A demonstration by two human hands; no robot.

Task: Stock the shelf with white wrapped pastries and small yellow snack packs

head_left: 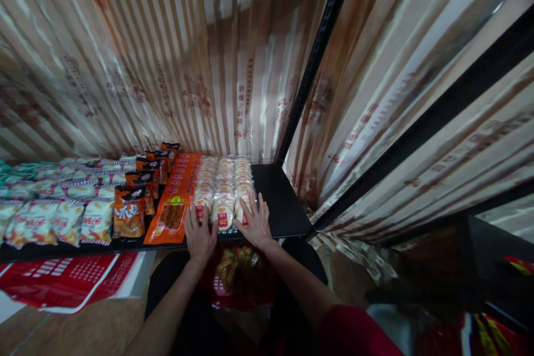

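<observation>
Three rows of round white crackers in clear wrappers with red labels [225,200] lie on a black shelf [283,200]. My left hand [201,236] rests on the front of the left row, its fingers spread. On the front of the right row lies my right hand [255,222], also with fingers apart. The thumbs sit to either side of the front middle pack. Just left of the crackers is a flat orange snack packet [169,217] with a window showing brown sticks.
Orange-brown snack bags [128,214] and several rows of white snack bags [69,222] fill the shelf's left part. A black post [312,72] rises at the shelf's back right. Below are a red bag [75,278] and gold-wrapped items [237,267]. Striped curtains [167,55] hang behind.
</observation>
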